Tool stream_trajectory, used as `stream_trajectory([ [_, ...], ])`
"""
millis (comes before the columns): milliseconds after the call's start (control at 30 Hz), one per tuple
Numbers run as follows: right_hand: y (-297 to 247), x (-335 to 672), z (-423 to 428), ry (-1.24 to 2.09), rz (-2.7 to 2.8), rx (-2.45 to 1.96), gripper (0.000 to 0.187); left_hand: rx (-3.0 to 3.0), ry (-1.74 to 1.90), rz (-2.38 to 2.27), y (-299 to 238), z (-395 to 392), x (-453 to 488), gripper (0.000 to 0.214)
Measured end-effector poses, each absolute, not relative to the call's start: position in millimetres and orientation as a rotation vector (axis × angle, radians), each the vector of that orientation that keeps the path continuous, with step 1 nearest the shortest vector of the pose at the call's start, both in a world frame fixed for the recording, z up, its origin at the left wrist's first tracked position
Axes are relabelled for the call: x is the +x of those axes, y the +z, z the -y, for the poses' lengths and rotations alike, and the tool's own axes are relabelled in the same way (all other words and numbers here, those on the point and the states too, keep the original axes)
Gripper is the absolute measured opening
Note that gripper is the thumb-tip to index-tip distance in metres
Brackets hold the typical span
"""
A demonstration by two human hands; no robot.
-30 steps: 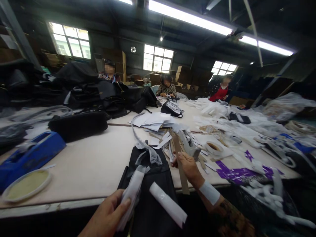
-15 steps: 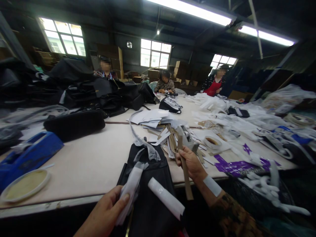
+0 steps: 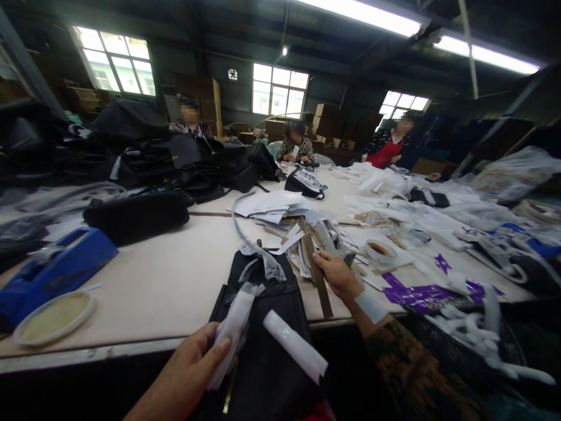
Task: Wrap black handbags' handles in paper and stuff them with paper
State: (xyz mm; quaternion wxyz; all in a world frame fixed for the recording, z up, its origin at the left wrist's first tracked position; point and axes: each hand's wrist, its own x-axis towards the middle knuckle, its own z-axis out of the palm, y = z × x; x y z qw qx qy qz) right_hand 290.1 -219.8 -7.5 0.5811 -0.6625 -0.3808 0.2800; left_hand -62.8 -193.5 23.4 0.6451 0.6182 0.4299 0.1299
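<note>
A black bag [image 3: 267, 351] hangs over the near edge of the table [image 3: 175, 280]. My left hand [image 3: 193, 368] is closed on a white paper-wrapped strap [image 3: 230, 333] at the bag's left side. A second white-wrapped strap [image 3: 295, 345] lies across the bag. My right hand [image 3: 337, 275] grips a long brown cardboard strip [image 3: 319, 278] at the pile of paper and cardboard pieces [image 3: 289, 234] just beyond the bag. A white band sits on my right wrist.
A blue tape dispenser [image 3: 56, 269] and a round dish [image 3: 55, 316] sit at the left. Black bags [image 3: 175, 169] are heaped at the back left. A tape roll [image 3: 379, 250], purple scraps [image 3: 421, 292] and white wrapping lie at the right. Three people sit at the far end.
My right hand lifted the cardboard strip half a second ago and has since brought it back down onto the table by the pile. My left hand keeps its hold on the wrapped strap.
</note>
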Motion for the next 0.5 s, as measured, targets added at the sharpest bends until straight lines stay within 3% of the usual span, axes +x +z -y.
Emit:
stream_trajectory([
  [167, -12, 305, 190, 0.506, 1.214, -1.804, 0.020, 1.416, 0.332, -0.987, 24, 196, -63, 0.053],
  [367, -35, 327, 177, 0.308, 1.447, -2.170, 0.056, 1.430, 0.375, -0.987, 20, 197, -64, 0.050],
  [500, -45, 334, 167, 0.276, 1.615, -2.306, 0.063, 1.414, 0.385, -1.018, 19, 196, -65, 0.050],
])
